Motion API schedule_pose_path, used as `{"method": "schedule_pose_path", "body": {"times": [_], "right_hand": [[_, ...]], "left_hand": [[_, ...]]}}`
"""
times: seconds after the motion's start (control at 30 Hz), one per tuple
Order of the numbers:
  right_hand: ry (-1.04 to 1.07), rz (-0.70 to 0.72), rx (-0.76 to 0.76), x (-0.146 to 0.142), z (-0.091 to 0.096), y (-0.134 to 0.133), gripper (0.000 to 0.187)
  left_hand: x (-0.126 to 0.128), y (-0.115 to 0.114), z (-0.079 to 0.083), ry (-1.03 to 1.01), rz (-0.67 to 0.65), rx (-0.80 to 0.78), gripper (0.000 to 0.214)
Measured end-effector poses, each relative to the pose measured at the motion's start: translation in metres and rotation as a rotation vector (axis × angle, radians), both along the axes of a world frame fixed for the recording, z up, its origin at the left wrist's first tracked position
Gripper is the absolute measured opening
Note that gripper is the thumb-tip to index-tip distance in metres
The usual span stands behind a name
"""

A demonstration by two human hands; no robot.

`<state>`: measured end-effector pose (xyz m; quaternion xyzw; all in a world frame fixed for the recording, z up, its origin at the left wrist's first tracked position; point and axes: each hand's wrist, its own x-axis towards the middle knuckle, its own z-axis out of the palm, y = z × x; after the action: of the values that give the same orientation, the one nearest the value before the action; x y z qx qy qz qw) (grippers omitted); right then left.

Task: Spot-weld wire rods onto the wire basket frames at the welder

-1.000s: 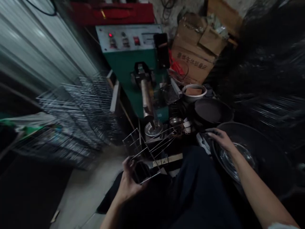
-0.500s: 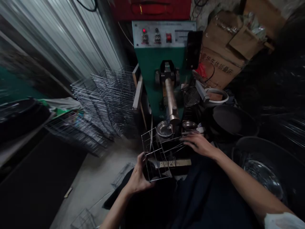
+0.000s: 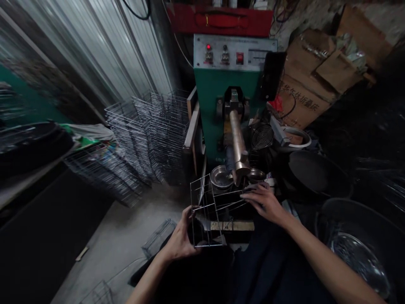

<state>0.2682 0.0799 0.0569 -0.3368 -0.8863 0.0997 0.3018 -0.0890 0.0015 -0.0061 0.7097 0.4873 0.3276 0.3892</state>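
While the left hand [image 3: 180, 238] clenches the near upright side of a welded wire rack [image 3: 212, 211], the right hand [image 3: 264, 202] lies across the rack's long wires at their far end. The left hand's fingers wrap around the frame, with the palm against its lower side, and this is a firm hold. The right hand is not clenched: its fingers [image 3: 253, 196] stretch out, slightly spread, and their undersides rest on the wires without closing around them.

The rack is held just in front of a green machine [image 3: 209, 105], the landmark for everything here, and it stands upright, with its wires reaching toward the right hand. Directly past the rack, a thick steel arm [image 3: 238, 139] runs down from the machine's front and ends over a shallow metal bowl [image 3: 220, 177], with a smaller metal bowl [image 3: 256, 175] just beside it. To the left of the machine leans a tall stack of similar wire racks [image 3: 152, 135], and a single rack [image 3: 158, 238] lies on the concrete floor [image 3: 104, 253] nearer the person. To the right of the machine sit a black pan [image 3: 316, 173] and a cardboard box [image 3: 303, 99], while a large black basin [image 3: 335, 207] stands nearer the right arm.
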Motion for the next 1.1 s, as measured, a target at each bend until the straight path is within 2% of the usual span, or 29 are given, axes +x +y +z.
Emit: {"method": "schedule_pose_path", "body": {"times": [0.3, 0.63, 0.77, 0.93, 1.1], "right_hand": [[0.0, -0.018, 0.081, -0.01, -0.008, 0.003, 0.034], [0.05, -0.041, 0.115, -0.017, -0.006, 0.009, 0.034], [0.051, -0.032, 0.13, -0.019, -0.003, 0.013, 0.033], [0.087, -0.051, 0.159, -0.023, -0.005, 0.015, 0.022], [0.186, -0.128, 0.067, -0.017, -0.009, 0.021, 0.01]], "left_hand": [[-0.011, -0.002, -0.017, -0.054, 0.003, -0.012, 0.112], [-0.014, 0.004, -0.019, 0.024, 0.044, 0.081, 0.108], [-0.016, 0.009, -0.019, 0.04, 0.036, 0.05, 0.11], [-0.017, 0.011, -0.015, -0.04, 0.017, -0.007, 0.102], [-0.021, 0.017, -0.013, -0.061, 0.017, -0.042, 0.106]]}}
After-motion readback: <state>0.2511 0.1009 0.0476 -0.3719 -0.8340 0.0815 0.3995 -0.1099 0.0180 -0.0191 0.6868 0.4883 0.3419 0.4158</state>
